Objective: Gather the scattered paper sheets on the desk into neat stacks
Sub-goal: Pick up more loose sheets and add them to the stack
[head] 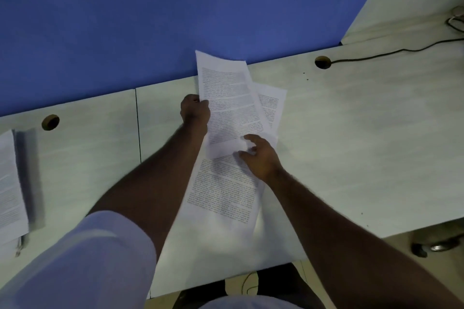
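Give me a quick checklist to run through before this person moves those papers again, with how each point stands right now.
1. Left hand has a grip on the top sheet: ok, it pinches the sheet's left edge.
2. Right hand on the sheet's near edge: ok, fingers touch it.
3. Sheets squared up: not ok, the back sheet and the near sheet fan out at angles.
4. Sheet count: cannot tell.
5. Stack at far left gathered in: not ok, it lies apart.

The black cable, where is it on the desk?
In the head view, the thin black cable lies at the far right of the pale desk, running from the round hole toward the right edge.
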